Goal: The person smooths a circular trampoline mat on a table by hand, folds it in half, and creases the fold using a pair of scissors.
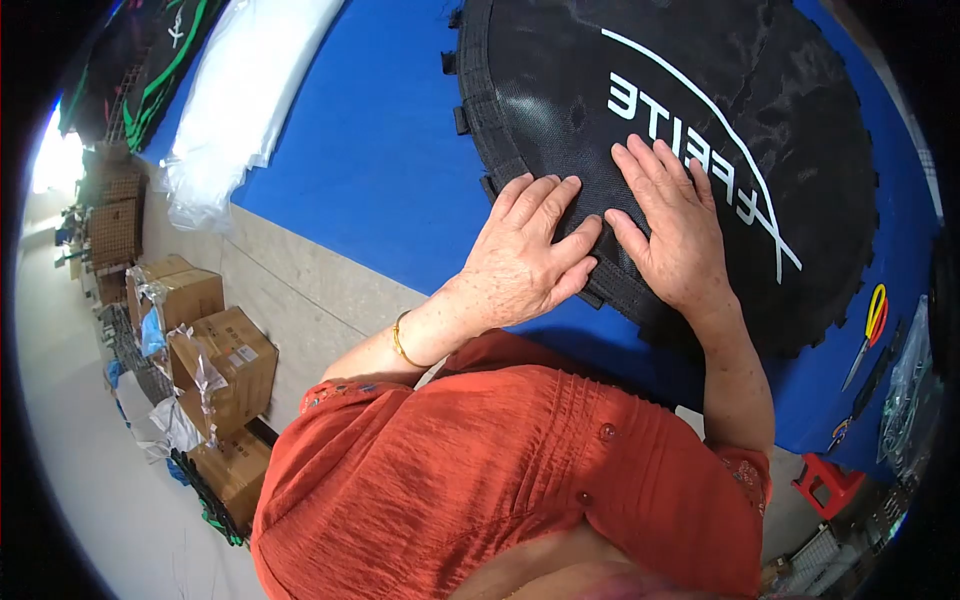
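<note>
A round black disc (800, 110) of woven mesh lies on the blue worktop (370, 140), straight ahead of the person and reaching out toward one o'clock. Its band looks like thick webbing, with short dark tabs spaced around the edge. The weave shines in places and ripples at the far side. White block letters (655, 120) on it read backwards, beside a long white curved line.

The left hand (525, 250) rests open, palm down, on the near-left rim, fingers slightly bent. The right hand (675, 235) lies open and flatter on the mesh, just beside it, its fingertips reaching the lettering and covering part of it. A thin gold-coloured bracelet (398, 338) circles the left wrist.

Toward eleven o'clock, milky, wrinkled plastic sheeting (245, 90) hangs over the worktop's edge. At three o'clock, scissors (876, 320) with yellow and red handles lie near the disc, with crumpled clear plastic (905, 385) beyond.

Brown cardboard boxes (235, 360) stand on the floor toward nine o'clock, and a red stool (828, 485) at four. The disc's far edge is cut off, both palms are hidden, and the small items by the dark right border are hard to make out.
</note>
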A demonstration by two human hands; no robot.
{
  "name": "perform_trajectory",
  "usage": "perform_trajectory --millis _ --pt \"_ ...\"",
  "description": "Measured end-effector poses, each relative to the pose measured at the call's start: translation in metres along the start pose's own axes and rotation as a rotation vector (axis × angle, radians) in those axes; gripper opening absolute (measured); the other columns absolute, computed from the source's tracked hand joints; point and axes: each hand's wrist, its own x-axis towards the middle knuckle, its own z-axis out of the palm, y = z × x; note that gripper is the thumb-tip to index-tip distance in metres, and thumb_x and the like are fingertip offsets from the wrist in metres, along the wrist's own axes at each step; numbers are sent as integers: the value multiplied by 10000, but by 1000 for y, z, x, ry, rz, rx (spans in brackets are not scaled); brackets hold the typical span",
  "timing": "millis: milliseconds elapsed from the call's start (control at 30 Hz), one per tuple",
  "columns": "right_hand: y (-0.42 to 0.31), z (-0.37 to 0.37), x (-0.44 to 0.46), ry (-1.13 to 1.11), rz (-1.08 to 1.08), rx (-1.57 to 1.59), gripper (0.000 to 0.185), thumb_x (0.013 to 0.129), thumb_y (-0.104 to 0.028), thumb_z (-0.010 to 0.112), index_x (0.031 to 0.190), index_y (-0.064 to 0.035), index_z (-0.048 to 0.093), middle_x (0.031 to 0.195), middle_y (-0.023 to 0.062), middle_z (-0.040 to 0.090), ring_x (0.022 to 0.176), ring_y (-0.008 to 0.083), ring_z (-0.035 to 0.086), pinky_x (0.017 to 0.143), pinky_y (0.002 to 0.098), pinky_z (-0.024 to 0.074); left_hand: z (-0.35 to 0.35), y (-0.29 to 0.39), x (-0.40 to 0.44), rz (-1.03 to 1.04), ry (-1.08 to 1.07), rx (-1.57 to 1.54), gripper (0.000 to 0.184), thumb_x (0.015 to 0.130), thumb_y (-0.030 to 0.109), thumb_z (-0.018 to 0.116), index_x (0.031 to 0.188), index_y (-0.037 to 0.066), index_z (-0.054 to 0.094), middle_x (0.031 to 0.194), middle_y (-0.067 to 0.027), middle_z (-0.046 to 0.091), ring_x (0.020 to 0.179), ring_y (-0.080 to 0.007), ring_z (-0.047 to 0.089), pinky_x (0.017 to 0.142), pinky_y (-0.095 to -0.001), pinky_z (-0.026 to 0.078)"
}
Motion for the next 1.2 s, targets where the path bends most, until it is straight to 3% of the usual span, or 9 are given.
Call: perform_trajectory --millis 833,1067,1200 --pt "5 9 -6 46 8 16 611 1004 -381 705 1540 -113 583 1598 95 568 1491 296 495 1255 552 319 0 1 2 10 -44 42 466 935 274 738 1381 140 715 1491 -236 570 1354 -422 550 1171 -597 403" --pt "8 18 -12 108 18 61 612 993 -415 713 1528 -141 598 1592 57 571 1504 253 475 1291 523 269 2 5 2 12 -52 82 449 936 233 737 1372 130 721 1509 -214 569 1346 -424 547 1177 -579 396" --pt "7 26 -12 91 32 1 623 1032 -472 633 1560 -146 568 1619 52 548 1531 255 447 1301 525 244 0 6 2 23 -67 102 441 949 210 723 1383 130 716 1513 -210 569 1350 -429 544 1179 -573 396"
